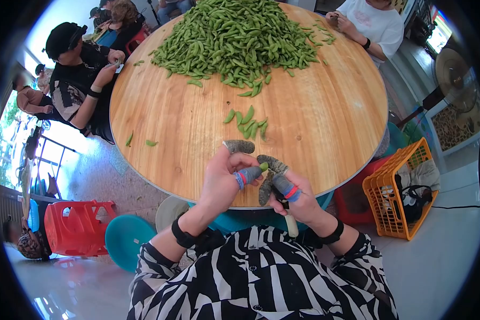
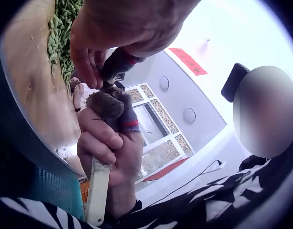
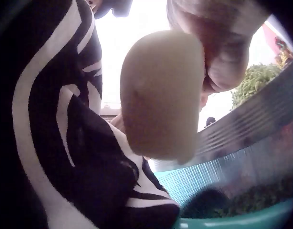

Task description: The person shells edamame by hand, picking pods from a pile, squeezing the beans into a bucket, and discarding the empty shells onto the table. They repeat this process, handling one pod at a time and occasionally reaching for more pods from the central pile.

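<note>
In the head view the left hand pinches a green pod between its thumb and fingers, grey covers on some digits. Close beside it, the right hand, also with finger covers, grips a tool by its pale handle; the tool's working end is hidden by the fingers. The left wrist view shows the right hand curled round that cream handle, with the left hand meeting it at the fingertips. The handle's end fills the middle of the right wrist view. Several loose pods lie beyond the hands.
A large heap of green pods covers the far part of the round wooden table. People sit at its left and right. Below the near edge is a teal basin; a red stool and an orange crate stand at the sides.
</note>
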`<state>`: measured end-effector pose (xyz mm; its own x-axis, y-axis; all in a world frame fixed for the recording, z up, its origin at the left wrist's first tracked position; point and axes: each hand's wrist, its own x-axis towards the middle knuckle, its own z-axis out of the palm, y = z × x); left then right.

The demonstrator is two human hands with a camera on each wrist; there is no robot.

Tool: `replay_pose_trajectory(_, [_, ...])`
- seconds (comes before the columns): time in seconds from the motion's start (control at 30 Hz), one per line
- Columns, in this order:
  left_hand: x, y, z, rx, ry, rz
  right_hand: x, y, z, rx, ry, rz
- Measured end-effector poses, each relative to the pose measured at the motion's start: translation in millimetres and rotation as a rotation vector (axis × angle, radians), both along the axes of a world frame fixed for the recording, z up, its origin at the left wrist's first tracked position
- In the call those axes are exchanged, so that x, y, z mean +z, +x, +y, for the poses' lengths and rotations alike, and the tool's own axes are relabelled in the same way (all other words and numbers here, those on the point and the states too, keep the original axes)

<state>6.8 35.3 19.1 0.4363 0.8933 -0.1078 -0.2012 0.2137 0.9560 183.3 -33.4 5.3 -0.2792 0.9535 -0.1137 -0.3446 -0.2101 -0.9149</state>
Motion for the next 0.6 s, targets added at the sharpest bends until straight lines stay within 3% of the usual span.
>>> replay_pose_trajectory(0.2, [-3, 1, -6, 0.055, 0.151, 0.066, -2, -2, 0, -0.015, 0.010, 0.032])
replay_pose_trajectory(0.43, [-5, 1, -12, 0.083, 0.159, 0.006, -1, -6, 0, -0.082, 0.024, 0.013])
replay_pose_trajectory(0.53, [-11, -2, -10, 0.059, 0.138, -0.046, 2, -3, 0, -0.054, 0.019, 0.027])
replay_pose_trajectory(0.6, [-12, -3, -5, -0.055, -0.100, -0.260, 2, 1, 0, -0.011, -0.036, 0.148])
